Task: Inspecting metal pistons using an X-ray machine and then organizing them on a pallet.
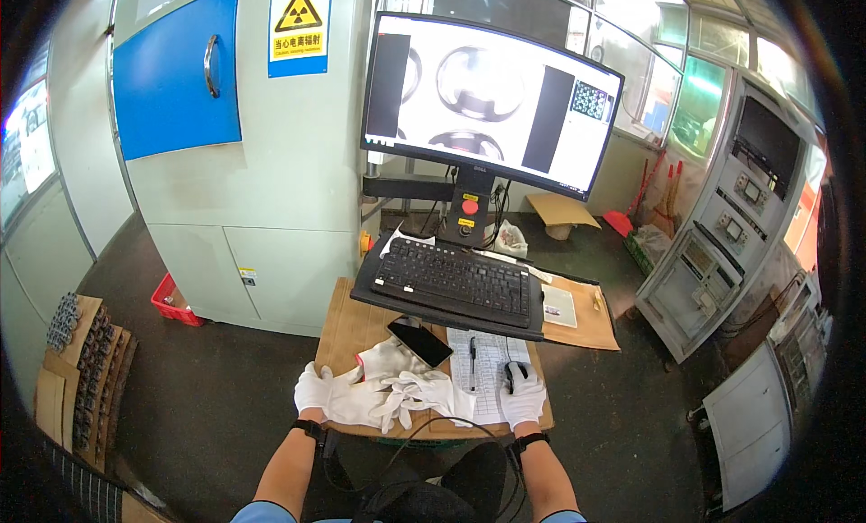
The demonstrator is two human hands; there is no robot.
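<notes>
- Mouse (515, 373): partly covered by right hand (523, 400).
- Sheet (488, 365): entries too small; lower-left part under loose gloves (433, 393).
- Blue sleeves (263, 512): cut by lower edge.

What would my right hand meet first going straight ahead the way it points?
Past the mouse under it, your right hand would probably meet the near edge of the keyboard tray; height is unclear, so it might slip underneath.

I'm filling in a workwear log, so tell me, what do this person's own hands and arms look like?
The left hand and right hand both wear white gloves. Each wrist has a dark band, one on the left and one on the right. The forearms are bare up to light blue sleeves. Any fine markings are too small to tell.
</notes>
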